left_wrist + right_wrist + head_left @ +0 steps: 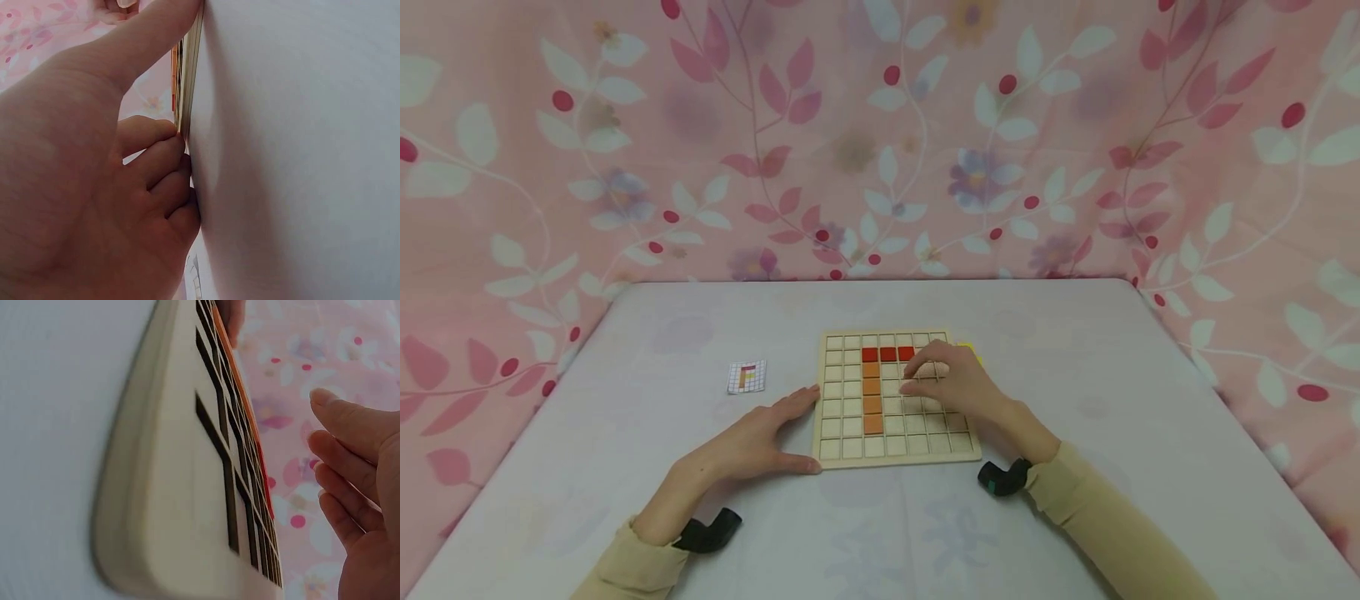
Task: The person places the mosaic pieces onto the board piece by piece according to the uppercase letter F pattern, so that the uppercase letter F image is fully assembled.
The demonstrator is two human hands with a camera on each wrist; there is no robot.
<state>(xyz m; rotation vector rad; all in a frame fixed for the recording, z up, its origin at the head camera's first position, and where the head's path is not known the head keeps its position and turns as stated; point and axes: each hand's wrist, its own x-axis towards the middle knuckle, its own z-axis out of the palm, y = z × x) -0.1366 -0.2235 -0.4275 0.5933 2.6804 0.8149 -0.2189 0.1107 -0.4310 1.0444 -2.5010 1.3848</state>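
A pale wooden grid board (853,448) lies flat on the table. Three red tiles (887,354) form a row near its far edge, and several orange tiles (871,387) run in a column toward the near side. My left hand (752,442) rests along the board's left side, thumb at the near corner and fingertips at the edge. Over the board's right half hovers my right hand (958,383), thumb and forefinger apart. In the right wrist view, nothing shows between the fingers of the right hand (369,469), raised above the grid.
A small printed card (747,377) with a coloured grid pattern lies left of the board. Something yellow (967,346) shows partly behind the right hand at the board's far right. A pink floral curtain (880,142) hangs behind the white-covered table (895,533).
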